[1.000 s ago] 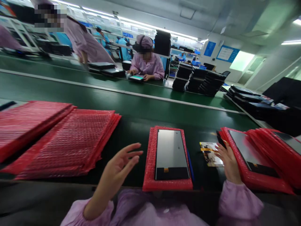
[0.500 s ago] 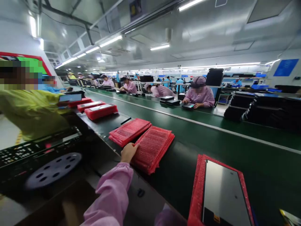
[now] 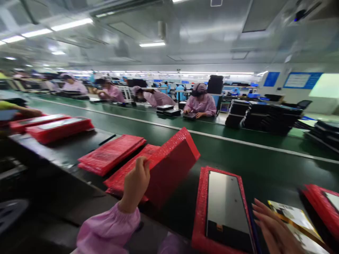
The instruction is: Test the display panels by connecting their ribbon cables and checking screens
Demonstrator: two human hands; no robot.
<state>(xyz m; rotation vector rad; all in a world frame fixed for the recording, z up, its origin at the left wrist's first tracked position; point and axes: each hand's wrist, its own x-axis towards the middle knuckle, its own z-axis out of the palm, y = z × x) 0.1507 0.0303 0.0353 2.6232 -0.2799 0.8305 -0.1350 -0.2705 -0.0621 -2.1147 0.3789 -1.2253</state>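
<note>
My left hand [image 3: 134, 187], in a pink sleeve, is closed on the near edge of a red bubble-wrap pouch [image 3: 173, 164]. The pouch is tilted up on its side above a stack of more red pouches [image 3: 124, 176]. To the right, a flat screen panel [image 3: 229, 208] with a silvery face and a dark lower end lies on red bubble wrap [image 3: 199, 211]. Beyond that panel's right edge is my right hand [image 3: 275, 225], its fingers stretched out and holding nothing visible. It is close to a yellow-edged flat part [image 3: 293, 217], partly covered by the hand.
Another stack of red pouches [image 3: 112, 153] lies to the left, and screens on red wrap [image 3: 60, 128] lie farther left. A green conveyor belt [image 3: 238, 158] runs across. Stacked black trays [image 3: 275, 118] stand beyond it, near a co-worker in pink [image 3: 201, 102]. Red wrap [image 3: 323, 208] lies far right.
My left hand has lifted and tilted a red pouch from the stack it was touching. My right hand has come into view at the right. The view has turned right.
</note>
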